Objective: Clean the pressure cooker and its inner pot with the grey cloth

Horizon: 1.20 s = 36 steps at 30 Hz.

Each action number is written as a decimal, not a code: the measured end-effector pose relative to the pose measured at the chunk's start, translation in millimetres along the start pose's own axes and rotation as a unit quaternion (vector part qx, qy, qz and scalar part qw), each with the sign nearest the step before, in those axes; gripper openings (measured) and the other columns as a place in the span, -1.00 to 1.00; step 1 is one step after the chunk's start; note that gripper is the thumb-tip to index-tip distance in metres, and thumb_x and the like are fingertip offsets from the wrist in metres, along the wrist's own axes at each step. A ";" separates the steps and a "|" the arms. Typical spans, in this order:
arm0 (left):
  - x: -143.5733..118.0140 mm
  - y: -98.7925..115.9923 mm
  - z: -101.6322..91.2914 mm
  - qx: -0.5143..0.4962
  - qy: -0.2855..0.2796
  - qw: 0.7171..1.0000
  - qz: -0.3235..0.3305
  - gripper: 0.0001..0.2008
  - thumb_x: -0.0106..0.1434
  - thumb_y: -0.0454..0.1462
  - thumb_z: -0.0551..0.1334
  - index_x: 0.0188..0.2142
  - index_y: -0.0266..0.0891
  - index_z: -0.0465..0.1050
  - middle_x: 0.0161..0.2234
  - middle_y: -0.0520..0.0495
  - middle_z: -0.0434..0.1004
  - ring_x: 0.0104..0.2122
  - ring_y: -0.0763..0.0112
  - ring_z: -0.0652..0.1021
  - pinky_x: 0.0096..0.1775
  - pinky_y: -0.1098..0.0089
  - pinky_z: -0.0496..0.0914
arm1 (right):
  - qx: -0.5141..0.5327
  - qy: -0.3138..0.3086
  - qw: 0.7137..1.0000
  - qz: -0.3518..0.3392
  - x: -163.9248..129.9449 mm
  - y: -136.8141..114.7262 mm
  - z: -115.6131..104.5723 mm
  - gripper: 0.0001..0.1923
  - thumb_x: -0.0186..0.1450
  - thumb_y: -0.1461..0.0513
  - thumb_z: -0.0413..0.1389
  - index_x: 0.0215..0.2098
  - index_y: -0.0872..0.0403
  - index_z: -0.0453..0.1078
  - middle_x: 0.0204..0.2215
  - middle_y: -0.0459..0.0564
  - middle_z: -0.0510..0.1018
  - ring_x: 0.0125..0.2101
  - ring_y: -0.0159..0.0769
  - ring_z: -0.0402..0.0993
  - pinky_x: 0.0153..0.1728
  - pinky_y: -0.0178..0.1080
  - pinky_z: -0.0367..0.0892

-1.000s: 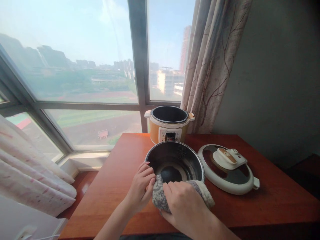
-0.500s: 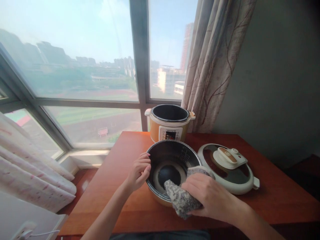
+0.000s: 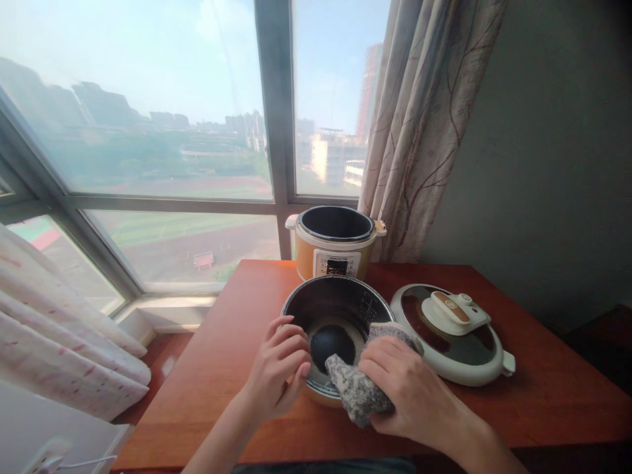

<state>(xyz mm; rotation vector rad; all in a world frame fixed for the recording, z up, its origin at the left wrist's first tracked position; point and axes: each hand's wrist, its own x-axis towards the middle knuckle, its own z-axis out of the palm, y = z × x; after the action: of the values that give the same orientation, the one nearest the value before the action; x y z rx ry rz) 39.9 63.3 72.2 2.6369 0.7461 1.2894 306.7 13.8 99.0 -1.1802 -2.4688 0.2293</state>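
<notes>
Right grip (image 3: 409,382) closed around grey cloth (image 3: 356,392), left grip (image 3: 280,365) half curled at pot (image 3: 340,299) rim, whether holding I cannot tell, lid (image 3: 449,339) beyond right grip on desk (image 3: 202,362)

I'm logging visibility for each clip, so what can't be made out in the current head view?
Head view:
Right hand: palm and inner grip, hidden by its own back and the gray cloth.
Inner pot: part of near right rim, covered by the gray cloth and right hand.
Pressure cooker lid: underside, turned down toward the tabletop.
Control panel: lettering too small; lower edge hidden by the inner pot.
Forearms: cut off by the bottom edge.
</notes>
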 end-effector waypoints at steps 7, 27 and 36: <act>-5.5 48.7 18.4 0.064 0.039 0.993 -0.088 -0.81 0.32 -0.42 -0.01 -0.36 -0.16 0.28 -0.41 -0.05 0.44 -0.30 0.27 0.47 -0.02 0.10 0.33 | -0.020 0.115 0.993 0.010 13.2 -31.2 38.9 -0.69 0.04 0.28 0.26 -0.23 0.01 0.37 -0.24 -0.04 0.56 -0.24 -0.13 0.41 -0.15 -0.10 0.23; -3.4 -4.1 11.8 -0.069 0.139 0.979 -0.135 -0.51 0.47 -0.27 -0.09 -0.63 -0.18 0.16 -0.65 0.07 0.21 -0.54 0.41 0.33 -0.03 0.12 0.33 | -0.004 0.136 0.989 -0.053 10.9 -13.5 34.1 -0.64 0.02 0.25 0.23 -0.18 0.02 0.40 -0.30 -0.06 0.59 -0.28 -0.15 0.47 -0.19 -0.14 0.26; 3.2 -29.2 -3.9 -0.136 0.072 0.980 -0.129 -0.47 0.48 -0.11 -0.06 -0.63 -0.16 0.22 -0.63 0.03 0.25 -0.46 0.34 0.39 0.11 0.06 0.31 | 0.009 0.103 0.993 -0.054 0.4 11.2 14.0 -0.63 -0.05 0.29 0.19 -0.22 0.01 0.41 -0.32 -0.06 0.56 -0.26 -0.16 0.44 -0.15 -0.13 0.29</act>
<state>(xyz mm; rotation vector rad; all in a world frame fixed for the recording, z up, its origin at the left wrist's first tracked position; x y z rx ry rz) 27.5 89.9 67.9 2.1726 0.8309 1.4047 308.6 21.5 82.9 -1.0063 -2.3359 0.0941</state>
